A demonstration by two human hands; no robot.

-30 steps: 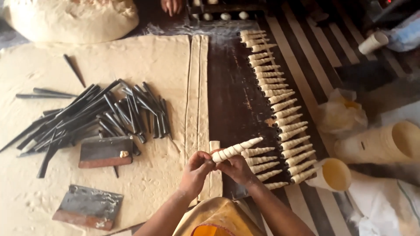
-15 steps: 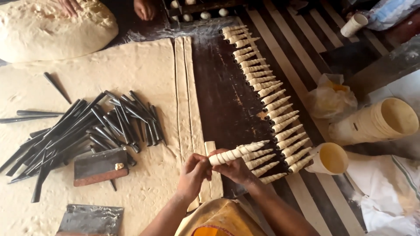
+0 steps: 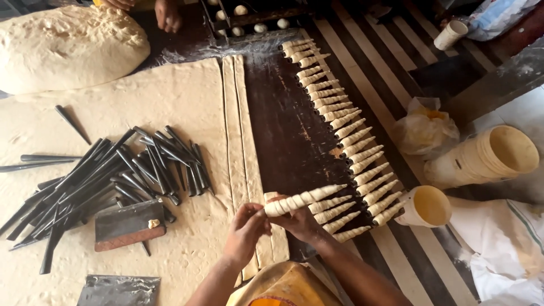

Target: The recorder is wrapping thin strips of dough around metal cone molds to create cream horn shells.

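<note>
Near the bottom edge, the left hand (image 3: 245, 229) and the right hand (image 3: 297, 221) meet over the near end of the dark wooden worktop (image 3: 283, 136), and together they grasp one long pale cone of dough wound in a spiral around a mould (image 3: 303, 200); the left hand's fingers pinch its thick end, the right hand cups it from below, and its thin tip points right and slightly far. Just right of the hands, a long row of finished spiral-wrapped dough cones (image 3: 340, 124) runs from the near right up to the far middle of the worktop, each lying side by side with tips to the right. Left of the hands lies a wide sheet of rolled-out pale dough (image 3: 170, 102), with two narrow cut strips of dough (image 3: 238, 130) along its right edge, running from far to near. On the sheet sits a loose heap of black metal cone moulds (image 3: 107, 175), and just near it a flat metal scraper with a reddish wooden grip (image 3: 129, 225); a second grey metal scraper (image 3: 118, 290) rests at the near edge. A big rounded lump of raw dough (image 3: 68, 48) lies in the far left corner, with another person's hand (image 3: 168, 14) just beyond it. At the right stand stacks of cream paper cups (image 3: 481, 158) lying on their sides
</note>
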